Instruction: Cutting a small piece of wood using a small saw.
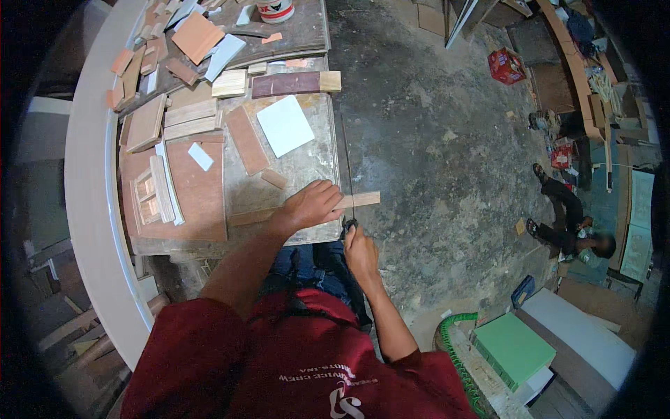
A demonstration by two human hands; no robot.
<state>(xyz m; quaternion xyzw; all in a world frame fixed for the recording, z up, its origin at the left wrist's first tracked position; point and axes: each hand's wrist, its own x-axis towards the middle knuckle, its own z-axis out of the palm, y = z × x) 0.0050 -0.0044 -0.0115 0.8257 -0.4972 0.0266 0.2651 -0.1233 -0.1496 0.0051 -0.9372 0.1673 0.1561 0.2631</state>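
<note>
Seen from the head camera, looking down over a red shirt toward a cluttered work surface.

Left hand pressed flat on a narrow wooden strip, fingers spread and laid over the wood, not curled round it. Strip lying across the near right corner of the surface, its right end jutting out past the edge over the floor, its left part running back under the hand toward a brown board.

Right hand just below the strip and off the edge of the surface, fingers closed around the dark handle of a thin saw. Blade a fine dark line rising from the handle, crossing the strip just right of the left hand and continuing up along the right edge of the surface. Whether the blade touches the wood: too thin to tell.

Further up the surface, well apart from the hands: a white square tile, a reddish plank beside it, a small wood block nearer the left hand, a dark purple-brown bar, and a heap of wood offcuts at the far end. A white tub with red markings at the top edge.

On the floor at right, another person sitting low, well apart. Near the lower right, a green box and a green ribbed hose.
</note>
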